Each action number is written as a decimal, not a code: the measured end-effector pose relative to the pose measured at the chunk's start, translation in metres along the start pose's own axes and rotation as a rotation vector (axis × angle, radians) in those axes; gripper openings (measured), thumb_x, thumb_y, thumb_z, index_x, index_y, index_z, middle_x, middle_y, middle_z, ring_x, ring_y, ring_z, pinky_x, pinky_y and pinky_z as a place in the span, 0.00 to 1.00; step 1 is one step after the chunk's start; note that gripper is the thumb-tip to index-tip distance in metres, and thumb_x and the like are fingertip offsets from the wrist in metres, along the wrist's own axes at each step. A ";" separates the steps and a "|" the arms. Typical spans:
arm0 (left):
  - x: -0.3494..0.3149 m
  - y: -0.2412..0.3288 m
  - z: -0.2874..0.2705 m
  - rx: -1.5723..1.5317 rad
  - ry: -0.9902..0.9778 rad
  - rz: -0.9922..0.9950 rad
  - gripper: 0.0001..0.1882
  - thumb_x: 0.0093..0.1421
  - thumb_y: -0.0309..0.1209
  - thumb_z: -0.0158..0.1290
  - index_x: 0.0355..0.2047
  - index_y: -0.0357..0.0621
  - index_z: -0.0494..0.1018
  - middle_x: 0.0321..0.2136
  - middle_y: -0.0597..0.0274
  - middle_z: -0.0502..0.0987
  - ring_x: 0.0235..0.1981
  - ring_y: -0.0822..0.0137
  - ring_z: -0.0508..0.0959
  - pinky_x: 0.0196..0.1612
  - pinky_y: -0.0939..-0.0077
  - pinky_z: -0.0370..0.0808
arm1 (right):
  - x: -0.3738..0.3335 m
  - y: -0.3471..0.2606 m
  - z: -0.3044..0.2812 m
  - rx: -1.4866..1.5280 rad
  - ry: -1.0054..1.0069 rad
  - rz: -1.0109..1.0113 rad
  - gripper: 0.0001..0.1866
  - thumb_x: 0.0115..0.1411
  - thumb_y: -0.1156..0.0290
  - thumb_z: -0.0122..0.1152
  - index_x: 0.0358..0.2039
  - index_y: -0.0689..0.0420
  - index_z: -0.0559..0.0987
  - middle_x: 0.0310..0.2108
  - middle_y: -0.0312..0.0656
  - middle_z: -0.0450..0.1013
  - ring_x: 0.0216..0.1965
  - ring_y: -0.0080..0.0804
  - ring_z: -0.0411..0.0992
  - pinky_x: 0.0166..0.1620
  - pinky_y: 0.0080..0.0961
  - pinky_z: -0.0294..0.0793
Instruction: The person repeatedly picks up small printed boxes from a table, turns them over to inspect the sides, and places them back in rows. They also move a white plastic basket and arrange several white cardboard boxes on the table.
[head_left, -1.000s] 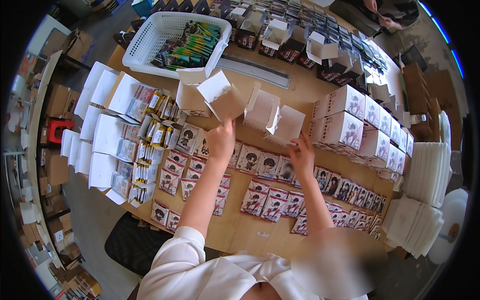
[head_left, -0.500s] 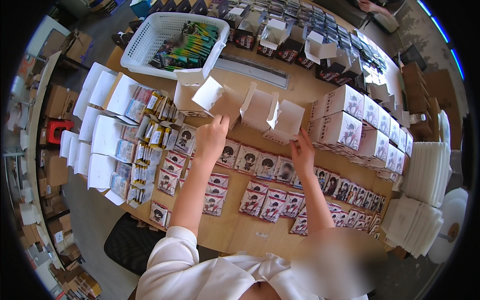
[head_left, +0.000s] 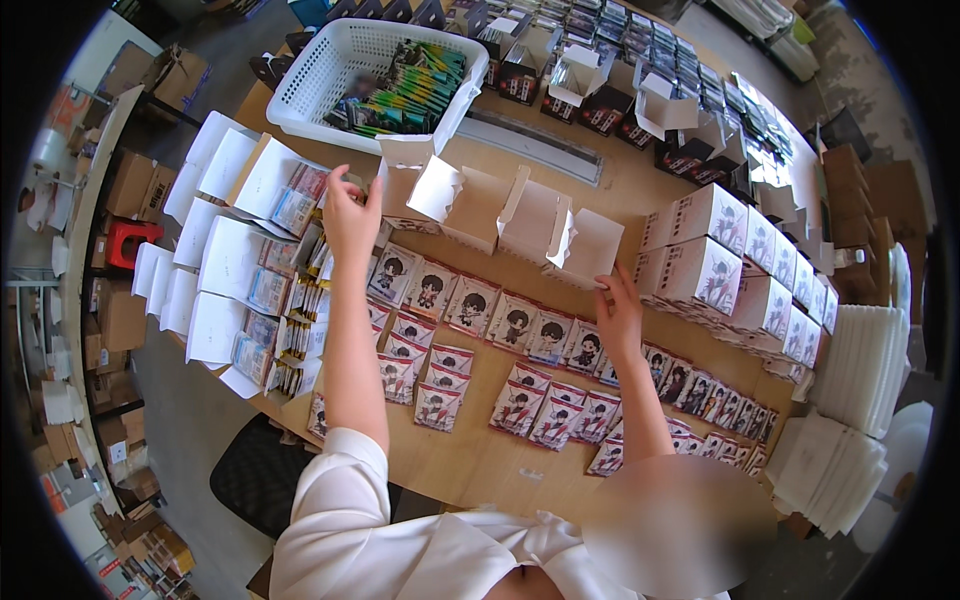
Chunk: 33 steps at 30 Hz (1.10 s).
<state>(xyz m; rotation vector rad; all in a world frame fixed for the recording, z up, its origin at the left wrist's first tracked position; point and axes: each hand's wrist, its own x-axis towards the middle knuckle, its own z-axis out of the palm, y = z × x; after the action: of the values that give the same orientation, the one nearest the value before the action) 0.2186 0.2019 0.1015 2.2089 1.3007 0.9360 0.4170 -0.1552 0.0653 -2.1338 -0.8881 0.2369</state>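
Observation:
Four open white boxes stand in a row in the middle of the table, flaps up: a leftmost box (head_left: pixel 403 190), a second box (head_left: pixel 470 215), a third box (head_left: pixel 535 215) and a rightmost box (head_left: pixel 592 245). My right hand (head_left: pixel 622 315) rests its fingertips at the rightmost box's near corner, fingers apart. My left hand (head_left: pixel 350 215) is raised between the leftmost box and an open carton of packets (head_left: pixel 300 198), its fingers curved and apart with nothing visible in them. Below the row lie picture packets (head_left: pixel 470 302) with chibi figures.
A white basket (head_left: pixel 290 100) of green packets stands at the back left. Closed printed boxes (head_left: pixel 712 265) are stacked on the right, near white foam sheets (head_left: pixel 850 370). Dark open boxes (head_left: pixel 605 108) line the back. More picture packets (head_left: pixel 557 425) lie near the front edge.
My left hand has let go of the second box's flap and moved left toward the packet cartons. My right hand stays at the rightmost box. The whole view has shifted slightly.

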 end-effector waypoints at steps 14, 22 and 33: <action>-0.031 0.041 0.004 -0.430 -0.261 -0.449 0.37 0.58 0.21 0.46 0.66 0.35 0.43 0.24 0.47 0.78 0.17 0.60 0.80 0.19 0.72 0.78 | 0.001 -0.002 -0.004 0.015 -0.031 0.074 0.09 0.62 0.76 0.57 0.43 0.55 0.77 0.62 0.52 0.62 0.37 0.37 0.77 0.38 0.27 0.76; -0.037 0.039 0.006 -0.477 -0.188 -0.429 0.24 0.60 0.21 0.45 0.54 0.26 0.52 0.21 0.48 0.77 0.16 0.63 0.79 0.19 0.73 0.77 | 0.005 0.001 -0.006 -0.065 -0.004 0.073 0.08 0.64 0.74 0.54 0.43 0.58 0.77 0.61 0.55 0.62 0.45 0.48 0.75 0.45 0.32 0.74; -0.057 0.056 0.001 0.042 0.270 0.348 0.26 0.57 0.27 0.57 0.55 0.36 0.64 0.42 0.57 0.76 0.39 0.65 0.78 0.37 0.72 0.75 | 0.023 0.014 0.000 -0.083 0.028 0.059 0.07 0.64 0.74 0.54 0.41 0.60 0.76 0.61 0.57 0.63 0.54 0.53 0.69 0.51 0.34 0.72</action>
<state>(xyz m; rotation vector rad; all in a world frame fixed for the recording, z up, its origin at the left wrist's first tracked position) 0.2332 0.1249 0.1169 2.4554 1.0660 1.3874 0.4415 -0.1463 0.0579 -2.2366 -0.8326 0.2023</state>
